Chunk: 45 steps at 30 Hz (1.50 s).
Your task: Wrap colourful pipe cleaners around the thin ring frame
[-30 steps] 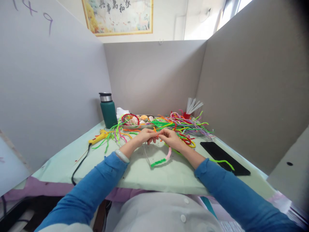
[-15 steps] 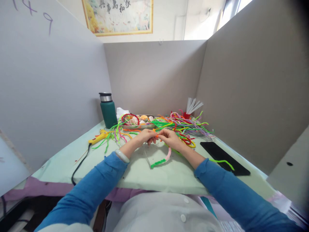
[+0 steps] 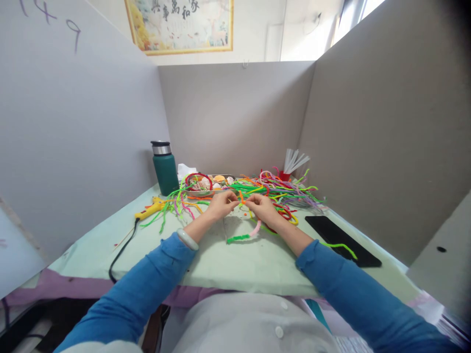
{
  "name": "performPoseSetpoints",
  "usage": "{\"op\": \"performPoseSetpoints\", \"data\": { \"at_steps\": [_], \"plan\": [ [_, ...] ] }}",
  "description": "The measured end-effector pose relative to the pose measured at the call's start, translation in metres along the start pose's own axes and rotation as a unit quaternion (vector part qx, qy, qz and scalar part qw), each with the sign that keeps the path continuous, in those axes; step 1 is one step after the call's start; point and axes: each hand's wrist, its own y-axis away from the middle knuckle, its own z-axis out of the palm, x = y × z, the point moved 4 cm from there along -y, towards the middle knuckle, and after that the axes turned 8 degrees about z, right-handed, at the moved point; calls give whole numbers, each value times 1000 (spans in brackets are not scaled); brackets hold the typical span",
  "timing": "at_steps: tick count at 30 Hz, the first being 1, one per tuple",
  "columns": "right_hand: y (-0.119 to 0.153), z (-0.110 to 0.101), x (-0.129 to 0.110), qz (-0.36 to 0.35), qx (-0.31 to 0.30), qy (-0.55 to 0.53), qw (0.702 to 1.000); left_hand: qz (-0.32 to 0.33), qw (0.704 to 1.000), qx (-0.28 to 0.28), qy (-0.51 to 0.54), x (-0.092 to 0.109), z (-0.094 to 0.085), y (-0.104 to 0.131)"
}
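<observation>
The left hand and the right hand are meeting over the middle of the pale green table, a small gap separating their fingertips. The right fingers are pinching an orange fuzzy stem, which is poking up between the hands. The left fingers are closing together on a thin hoop, though their exact hold is looking too small for me to make out. That hoop is hanging below both hands, towards the near side, its bare grey strand showing on the left while a green fuzzy stretch and a pink one are curving up to the right. Beyond the hands, a metal tray is holding small rounded pieces, and a tangle of coloured stems is spreading over the far right. On the left, a yellow glue gun is lying near a standing green bottle. On the right, a lime stem is crossing a flat black panel
</observation>
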Motion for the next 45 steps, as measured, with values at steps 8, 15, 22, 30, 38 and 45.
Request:
{"op": "performPoseSetpoints", "data": {
  "at_steps": [8,15,22,30,38,45],
  "plan": [
    [1,-1,-2,15,2,-26,1000,171,981,28,-89,17,-3,2],
    [2,0,-3,26,-10,-45,999,195,973,22,-121,14,0,3],
    [2,2,-2,25,-19,-43,999,190,974,16,-121,15,1,2],
    [3,5,-4,23,-41,-47,998,180,975,17,-129,11,2,0],
    [7,6,-10,11,-49,-39,998,166,976,5,-138,12,2,1],
    [8,5,-11,2,-47,-31,998,170,978,11,-124,12,1,0]
  ]
}}
